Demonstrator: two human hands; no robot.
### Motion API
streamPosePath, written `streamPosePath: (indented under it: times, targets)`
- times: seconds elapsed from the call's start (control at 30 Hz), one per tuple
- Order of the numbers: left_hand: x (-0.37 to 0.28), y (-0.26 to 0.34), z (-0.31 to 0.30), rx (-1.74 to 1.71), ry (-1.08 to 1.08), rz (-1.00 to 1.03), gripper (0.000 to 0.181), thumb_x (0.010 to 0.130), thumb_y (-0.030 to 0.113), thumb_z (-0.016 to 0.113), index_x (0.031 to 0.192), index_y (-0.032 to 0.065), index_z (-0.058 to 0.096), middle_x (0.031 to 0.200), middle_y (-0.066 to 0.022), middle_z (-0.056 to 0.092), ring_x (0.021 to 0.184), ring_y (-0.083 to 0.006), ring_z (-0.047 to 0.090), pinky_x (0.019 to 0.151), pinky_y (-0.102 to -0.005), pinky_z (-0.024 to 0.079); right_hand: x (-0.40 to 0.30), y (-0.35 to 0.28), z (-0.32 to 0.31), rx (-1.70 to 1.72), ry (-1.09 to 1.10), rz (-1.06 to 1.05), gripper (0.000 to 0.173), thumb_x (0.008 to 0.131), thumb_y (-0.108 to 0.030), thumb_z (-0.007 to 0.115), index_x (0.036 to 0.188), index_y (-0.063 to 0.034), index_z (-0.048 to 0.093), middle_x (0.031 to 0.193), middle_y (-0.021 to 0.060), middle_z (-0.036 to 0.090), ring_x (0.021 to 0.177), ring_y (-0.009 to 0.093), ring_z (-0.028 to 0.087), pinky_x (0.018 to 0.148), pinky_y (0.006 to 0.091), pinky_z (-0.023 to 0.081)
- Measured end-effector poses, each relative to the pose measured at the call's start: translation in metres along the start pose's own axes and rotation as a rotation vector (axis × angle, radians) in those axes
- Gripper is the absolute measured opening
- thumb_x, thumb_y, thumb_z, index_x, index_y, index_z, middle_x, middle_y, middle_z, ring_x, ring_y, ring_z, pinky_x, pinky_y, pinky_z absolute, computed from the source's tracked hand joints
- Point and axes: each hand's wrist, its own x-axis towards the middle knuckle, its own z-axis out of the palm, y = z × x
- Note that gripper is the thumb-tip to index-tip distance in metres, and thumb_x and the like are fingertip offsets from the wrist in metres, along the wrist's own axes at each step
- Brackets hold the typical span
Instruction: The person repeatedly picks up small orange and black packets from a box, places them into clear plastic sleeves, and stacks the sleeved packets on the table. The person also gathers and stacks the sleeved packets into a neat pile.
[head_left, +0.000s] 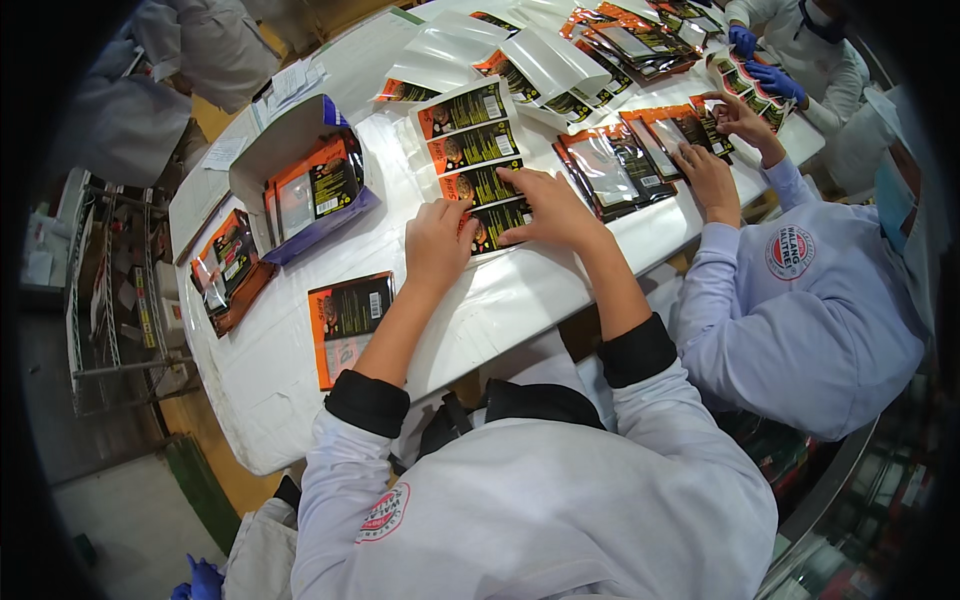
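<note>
A sheet of black and orange printed labels (472, 146) lies before me on the white-covered table. My left hand (439, 244) rests at the left edge of its lowest label, fingertips on or close to the surface. My right hand (551, 206) touches the same sheet from the right, thumb and fingers spread; whether either hand pinches a label cannot be told. Beside my left forearm lies a flat printed pouch (351, 307), partly behind that arm. An opened box (322, 225) with printed pouches in it stands to the left, and a stack of pouches (232, 270) lies beside the box.
At my right, a co-worker's hands (709, 180) touch pouches (615, 169) on the table. Further label sheets (551, 64) and a pouch pile (637, 37) lie at the back. Another person's blue-gloved hands (772, 79) hold labels. A wire rack (112, 300) stands left of the table.
</note>
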Motion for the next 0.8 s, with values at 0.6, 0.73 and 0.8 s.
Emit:
streamPosePath:
  times: [0.6,0.73,0.8]
  targets:
    - [0.004,-0.002,-0.005,0.025,-0.072,-0.084,0.016,0.083,0.022,0.068,0.094,0.0099,0.068,0.092,-0.0013,0.064,0.092,-0.0235,0.058,0.077,-0.0382,0.043,-0.002,0.003,0.003,0.003,0.072,-0.066,0.093,0.057,-0.037,0.088,0.135,-0.0050,0.047,0.128,0.0153,0.057,0.120,0.030,0.052,0.103,0.0414,0.034]
    - [0.006,-0.007,-0.006,0.013,-0.096,-0.051,0.017,0.083,0.022,0.068,0.094,0.0092,0.068,0.090,-0.0021,0.064,0.089,-0.0235,0.058,0.076,-0.0384,0.044,-0.001,0.003,0.003,-0.013,0.096,-0.088,0.092,0.058,-0.038,0.088,0.134,-0.0051,0.048,0.127,0.0146,0.058,0.117,0.030,0.054,0.101,0.0407,0.036]
    - [0.006,-0.007,-0.005,0.007,-0.091,-0.047,0.015,0.083,0.020,0.068,0.091,0.0085,0.067,0.088,-0.0028,0.065,0.087,-0.0237,0.059,0.075,-0.0380,0.044,-0.001,0.004,0.004,-0.016,0.094,-0.095,0.092,0.058,-0.039,0.088,0.134,-0.0052,0.048,0.127,0.0147,0.058,0.118,0.030,0.053,0.101,0.0406,0.036]
